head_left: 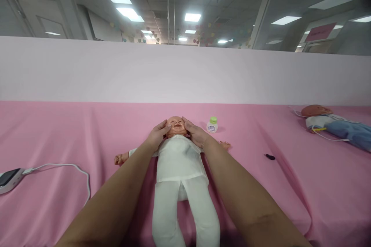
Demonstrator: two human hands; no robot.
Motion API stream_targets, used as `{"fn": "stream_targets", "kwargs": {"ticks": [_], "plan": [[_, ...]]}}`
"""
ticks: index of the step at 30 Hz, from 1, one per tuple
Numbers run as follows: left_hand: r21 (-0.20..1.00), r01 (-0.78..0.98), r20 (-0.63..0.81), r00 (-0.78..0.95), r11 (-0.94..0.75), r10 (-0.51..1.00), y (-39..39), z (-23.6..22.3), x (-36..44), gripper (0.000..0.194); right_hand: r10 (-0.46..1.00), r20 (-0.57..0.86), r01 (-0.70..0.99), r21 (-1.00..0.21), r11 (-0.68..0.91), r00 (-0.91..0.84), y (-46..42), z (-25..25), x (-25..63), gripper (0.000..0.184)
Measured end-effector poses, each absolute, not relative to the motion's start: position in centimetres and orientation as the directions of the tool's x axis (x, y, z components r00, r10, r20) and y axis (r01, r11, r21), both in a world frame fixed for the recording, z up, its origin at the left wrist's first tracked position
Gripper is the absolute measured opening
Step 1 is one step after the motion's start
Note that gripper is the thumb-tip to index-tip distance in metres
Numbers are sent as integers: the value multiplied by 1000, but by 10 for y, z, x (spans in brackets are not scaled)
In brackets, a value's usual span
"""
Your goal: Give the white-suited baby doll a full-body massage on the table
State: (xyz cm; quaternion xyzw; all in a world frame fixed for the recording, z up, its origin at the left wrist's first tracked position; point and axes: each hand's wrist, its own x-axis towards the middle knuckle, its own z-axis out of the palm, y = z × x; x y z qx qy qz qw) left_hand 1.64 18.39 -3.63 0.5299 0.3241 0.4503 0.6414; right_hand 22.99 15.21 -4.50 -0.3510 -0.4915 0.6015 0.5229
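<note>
Pink cloth [333,193] spreads across the lower frame, a baby doll [181,158] in white lying face-up at centre. The left hand [157,135] and right hand [197,134], partly curled, hold its head [175,126] from opposite sides.

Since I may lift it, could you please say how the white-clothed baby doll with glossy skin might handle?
The head of the white-clothed baby doll looks moulded and shiny, so it is probably firm and perhaps slippery. Its loose white fabric top may slide when gripped. On its back on the pink cloth, it seems unlikely to roll.
</note>
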Motion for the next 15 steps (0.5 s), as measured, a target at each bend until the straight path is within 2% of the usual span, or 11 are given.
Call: {"fn": "stream_targets", "kwargs": {"ticks": [5, 8, 11, 15], "plan": [[987, -75, 161, 365, -144, 917, 189, -44, 13, 106, 980, 88, -148, -987, 62, -179, 147, -43, 226, 114], [977, 15, 194, 353, -213, 915, 193, -50, 12, 116, 983, 95, -127, -989, 75, -155, 146, -43, 224, 121], [976, 49, 187, 308, -212, 933, 195, -53, 13, 112, 984, 93, -127, -989, 74, -151, 146, -43, 223, 121], [986, -58, 166, 297, -156, 940, 196, -55, 14, 103, 976, 105, -203, -977, 66, -188, 147, -44, 226, 115]]}}
